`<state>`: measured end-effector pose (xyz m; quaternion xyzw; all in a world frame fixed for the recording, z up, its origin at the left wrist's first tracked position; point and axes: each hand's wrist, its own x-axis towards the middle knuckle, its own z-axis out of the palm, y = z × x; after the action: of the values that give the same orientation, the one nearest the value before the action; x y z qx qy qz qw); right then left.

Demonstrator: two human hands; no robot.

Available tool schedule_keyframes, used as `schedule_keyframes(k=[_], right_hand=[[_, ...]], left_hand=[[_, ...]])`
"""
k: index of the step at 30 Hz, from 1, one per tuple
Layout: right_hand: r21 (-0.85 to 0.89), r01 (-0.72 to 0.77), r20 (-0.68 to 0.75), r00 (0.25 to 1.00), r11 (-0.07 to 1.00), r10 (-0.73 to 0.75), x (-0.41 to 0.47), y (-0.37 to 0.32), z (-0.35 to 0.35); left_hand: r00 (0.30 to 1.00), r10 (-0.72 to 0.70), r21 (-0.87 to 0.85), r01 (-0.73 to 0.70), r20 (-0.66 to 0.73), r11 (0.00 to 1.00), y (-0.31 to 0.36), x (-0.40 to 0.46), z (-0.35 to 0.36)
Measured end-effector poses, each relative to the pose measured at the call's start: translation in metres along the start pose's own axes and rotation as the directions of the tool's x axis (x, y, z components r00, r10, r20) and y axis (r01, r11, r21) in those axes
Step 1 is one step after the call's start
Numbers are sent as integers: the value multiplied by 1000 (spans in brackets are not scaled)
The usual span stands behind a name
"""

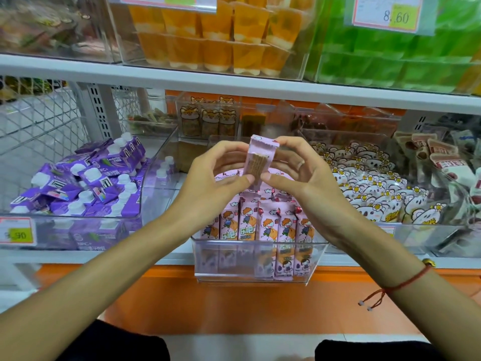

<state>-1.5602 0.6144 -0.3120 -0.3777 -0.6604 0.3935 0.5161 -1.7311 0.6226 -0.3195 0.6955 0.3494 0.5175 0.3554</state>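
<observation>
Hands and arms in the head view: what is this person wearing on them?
No sleeves show on either arm. The right wrist carries a thin red string bracelet with a small gold-coloured bead and loose ends tipped with tiny pale beads. The right hand has a slim pale ring on one finger. The left hand and its wrist wear nothing.

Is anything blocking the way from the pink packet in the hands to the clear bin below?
Nothing visible does. The left hand and right hand hold the pink packet above the open clear bin.
</observation>
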Motion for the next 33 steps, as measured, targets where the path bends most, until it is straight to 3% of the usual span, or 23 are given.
schedule_keyframes(k=[3,8,10,14,16,22,29,33], right_hand=[[-55,6,-80,997,998,-10,0,-1,4],[-154,87,-184,976,984,-115,0,-4,11],[-140,69,-167,982,988,-92,1,-3,8],[48,-11,-103,995,999,16,3,-2,-1],[111,-37,-75,996,993,45,3,-1,-4],[-170,8,32,999,985,-3,4,-3,-7],[-284,0,24,1000,959,8,4,6,-15],[-431,-19,116,990,902,76,1,14,-11]], left_hand=[[999,-5,22,6,-42,1000,-2,0,1],[989,137,277,-116,-54,954,-2,-4,4],[996,86,243,-85,6,966,-1,-2,3],[970,-153,71,142,190,987,0,3,-3],[958,-141,118,115,249,986,-1,4,-5],[997,-12,235,-6,77,972,-7,1,-3],[992,40,402,-84,116,912,-5,5,-18],[984,84,508,-154,158,847,-8,8,-21]])
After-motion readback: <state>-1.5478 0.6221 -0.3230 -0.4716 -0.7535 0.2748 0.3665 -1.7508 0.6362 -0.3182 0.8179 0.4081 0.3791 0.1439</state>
